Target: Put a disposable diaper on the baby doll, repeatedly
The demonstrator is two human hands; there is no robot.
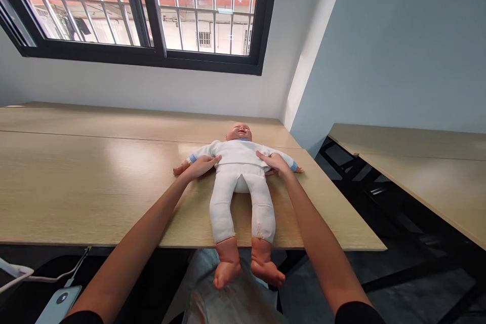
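A baby doll (240, 154) lies on its back on the wooden table (114, 172), its head away from me. It wears white clothes with blue cuffs, and its arms are spread to the sides. Its bare feet hang past the table's front edge. My left hand (204, 166) grips the doll's waist on the left side, thumb on the front of the top. On the opposite side my right hand (276, 162) holds the waist in the same way. The fingers of both hands are partly hidden beside and beneath the doll's body.
Behind the table are a pale wall and a dark-framed window (212, 61) with bars outside. A second table (429, 172) stands to the right across a gap. At lower left a phone (58, 306) with a white cable (49, 278) lies below the table edge.
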